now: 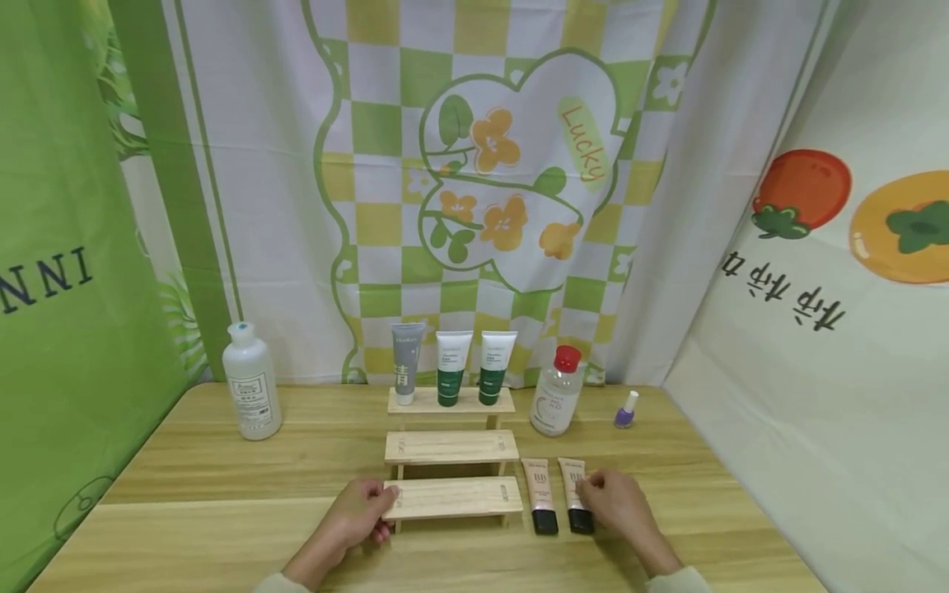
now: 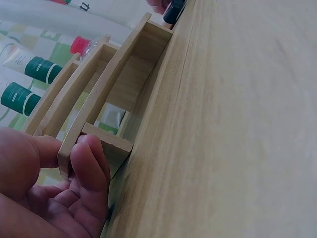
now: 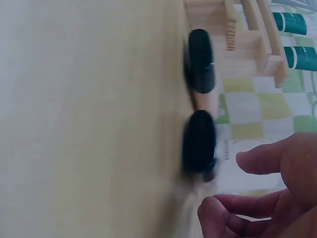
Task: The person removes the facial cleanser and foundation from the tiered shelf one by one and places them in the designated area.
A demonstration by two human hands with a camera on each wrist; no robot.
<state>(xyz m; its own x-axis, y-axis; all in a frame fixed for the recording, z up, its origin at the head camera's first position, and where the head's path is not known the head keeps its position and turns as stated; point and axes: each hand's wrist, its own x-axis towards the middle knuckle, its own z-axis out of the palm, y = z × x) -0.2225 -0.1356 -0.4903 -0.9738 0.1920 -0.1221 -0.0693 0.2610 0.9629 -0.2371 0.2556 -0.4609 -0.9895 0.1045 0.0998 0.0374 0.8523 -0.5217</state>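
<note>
Two BB tubes [image 1: 558,495] lie near-to-far — right hand [image 1: 618,501] just beside the right one, fingers loosely curled, holding nothing; left hand [image 1: 361,512] grips the rack [image 1: 452,497].

A light wooden plank table [image 1: 222,527] fills the foreground. Behind it hangs a white cloth backdrop [image 1: 296,206] with green and yellow checks, orange flowers and the word "Lucky". A green printed banner [image 1: 67,272] covers the left; a pale cloth with orange fruit [image 1: 853,329] covers the right. Light is even and soft.

Blurred black caps [image 3: 199,99], right-wrist view
</note>
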